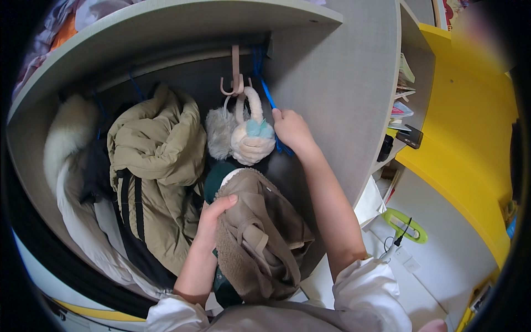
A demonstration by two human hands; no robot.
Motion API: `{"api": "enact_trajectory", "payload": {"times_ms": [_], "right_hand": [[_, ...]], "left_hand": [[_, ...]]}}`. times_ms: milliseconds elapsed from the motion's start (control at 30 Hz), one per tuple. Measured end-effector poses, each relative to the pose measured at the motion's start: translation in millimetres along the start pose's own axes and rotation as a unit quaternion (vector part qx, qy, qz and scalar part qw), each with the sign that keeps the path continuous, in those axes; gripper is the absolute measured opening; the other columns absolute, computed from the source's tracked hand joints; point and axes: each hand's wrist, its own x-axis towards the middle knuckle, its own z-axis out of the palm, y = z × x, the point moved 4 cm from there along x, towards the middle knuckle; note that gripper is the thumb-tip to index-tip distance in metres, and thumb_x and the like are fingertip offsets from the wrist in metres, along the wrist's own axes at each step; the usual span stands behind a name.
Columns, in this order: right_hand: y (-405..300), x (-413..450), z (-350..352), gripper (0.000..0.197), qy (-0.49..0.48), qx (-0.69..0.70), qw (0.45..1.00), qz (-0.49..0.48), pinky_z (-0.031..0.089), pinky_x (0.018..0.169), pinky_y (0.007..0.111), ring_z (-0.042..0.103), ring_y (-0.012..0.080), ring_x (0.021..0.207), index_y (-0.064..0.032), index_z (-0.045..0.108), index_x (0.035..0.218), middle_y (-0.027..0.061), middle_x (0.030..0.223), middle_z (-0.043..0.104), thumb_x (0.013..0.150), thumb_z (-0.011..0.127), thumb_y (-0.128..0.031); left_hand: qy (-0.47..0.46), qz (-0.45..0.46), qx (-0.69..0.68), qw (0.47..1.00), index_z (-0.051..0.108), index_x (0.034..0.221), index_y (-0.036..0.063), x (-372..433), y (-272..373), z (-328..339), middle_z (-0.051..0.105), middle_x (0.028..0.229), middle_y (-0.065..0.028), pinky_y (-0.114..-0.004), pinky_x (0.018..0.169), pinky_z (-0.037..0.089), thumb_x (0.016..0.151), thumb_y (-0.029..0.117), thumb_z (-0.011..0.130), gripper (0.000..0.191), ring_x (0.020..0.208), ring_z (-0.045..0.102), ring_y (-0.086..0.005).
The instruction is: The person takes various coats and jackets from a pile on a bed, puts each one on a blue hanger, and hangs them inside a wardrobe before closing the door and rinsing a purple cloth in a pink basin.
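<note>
Before me is a wardrobe bay with a hanging rail. My left hand (pixel 218 211) grips a bunched brown fleece-lined garment (pixel 257 232), its thumb on top of the cloth. A dark green garment (pixel 218 180) shows behind and beneath the brown one. My right hand (pixel 290 128) is closed around a blue hanger (pixel 267 91) near the right wall, where several blue hangers hang together. Just left of that hand, fluffy cream earmuffs (pixel 253 145) and a grey furry item (pixel 220 133) dangle from a pink multi-hook hanger (pixel 235 79).
An olive padded jacket (pixel 155 145), dark clothing and a white coat with a fur trim (pixel 72 124) hang on the left. The grey side panel (pixel 336 95) bounds the right. Beyond it are shelves with a phone (pixel 410 136), a yellow panel (pixel 460 124) and a power strip (pixel 388 254).
</note>
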Motion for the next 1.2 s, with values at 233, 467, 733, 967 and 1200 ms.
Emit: {"api": "enact_trajectory", "payload": {"times_ms": [233, 467, 733, 967, 1200], "right_hand": [[15, 15, 34, 0.037, -0.046, 0.414, 0.906, 0.077, 0.047, 0.068, 0.036, 0.059, 0.0222, 0.069, 0.0053, 0.063, 0.101, 0.0124, 0.08, 0.065, 0.096, 0.049, -0.028], [19, 18, 25, 0.027, 0.081, 0.336, 0.938, 0.034, 0.047, 0.068, 0.036, 0.059, 0.0206, 0.066, 0.0028, 0.066, 0.098, 0.0136, 0.073, 0.064, 0.092, 0.056, -0.022], [11, -68, -16, 0.022, 0.155, 0.259, 0.953, 0.005, 0.043, 0.057, 0.036, 0.055, 0.0263, 0.058, -0.0001, 0.064, 0.095, 0.0133, 0.066, 0.059, 0.092, 0.055, -0.02], [32, -219, -21, 0.011, 0.208, 0.177, 0.962, 0.001, 0.04, 0.054, 0.031, 0.051, 0.0185, 0.056, -0.0025, 0.059, 0.098, 0.0081, 0.064, 0.052, 0.092, 0.056, -0.011], [50, -297, -46, 0.029, 0.118, 0.389, 0.904, 0.132, 0.034, 0.06, 0.018, 0.04, 0.0043, 0.065, -0.0032, 0.054, 0.12, -0.0045, 0.071, 0.045, 0.091, 0.057, -0.003]], "left_hand": [[0.006, -0.013, -0.001, 1.0, 0.06, 0.112, -0.0055, -4, 1, -12, 0.066, 0.101, -0.0138, -0.033, 0.08, 0.052, 0.081, 0.017, 0.064, 0.039, 0.089, 0.065, -0.022], [0.008, 0.011, -0.001, 1.0, 0.06, 0.112, -0.005, -11, 6, -13, 0.067, 0.1, -0.0132, -0.033, 0.079, 0.052, 0.081, 0.016, 0.064, 0.037, 0.088, 0.065, -0.0208], [0.017, 0.013, -0.002, 1.0, 0.059, 0.113, -0.0054, -18, 6, -24, 0.066, 0.101, -0.0142, -0.034, 0.078, 0.053, 0.082, 0.015, 0.062, 0.037, 0.088, 0.066, -0.0228], [0.015, 0.008, -0.008, 1.0, 0.06, 0.112, -0.0041, -28, 5, -29, 0.066, 0.101, -0.0136, -0.034, 0.078, 0.052, 0.082, 0.018, 0.062, 0.037, 0.087, 0.065, -0.0233], [0.017, -0.033, -0.025, 0.999, 0.061, 0.112, -0.0031, -34, 3, -48, 0.066, 0.104, -0.0123, -0.034, 0.082, 0.05, 0.083, 0.02, 0.061, 0.037, 0.09, 0.064, -0.0239]]}}
